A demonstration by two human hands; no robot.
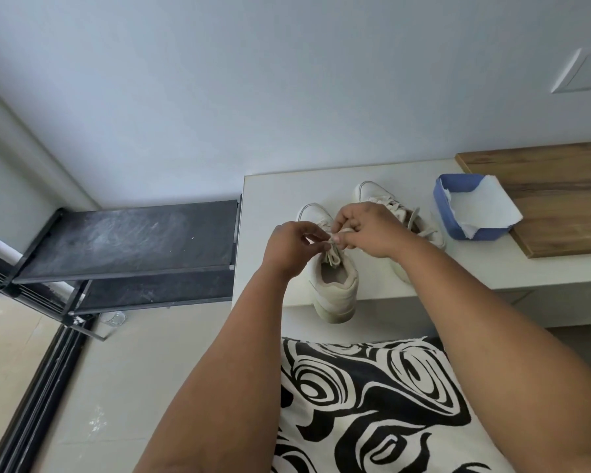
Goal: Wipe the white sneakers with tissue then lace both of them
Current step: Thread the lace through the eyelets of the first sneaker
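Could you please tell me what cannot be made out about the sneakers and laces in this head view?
- Near sneaker: the left hand and right hand cover its upper eyelets, so lacing progress is hidden.
- Lace: whether a knot exists is hidden by the fingers.
- Far sneaker: the right hand and forearm cover its middle.
- Blue tissue box: the draped tissue hides its contents.

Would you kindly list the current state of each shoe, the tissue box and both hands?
Left sneaker: upright, heel overhanging the white ledge, lace being tied.
Right sneaker: upright on the ledge, laces loose.
Blue tissue box: open, a tissue sticking out.
Left hand: pinching the lace.
Right hand: pinching the lace.
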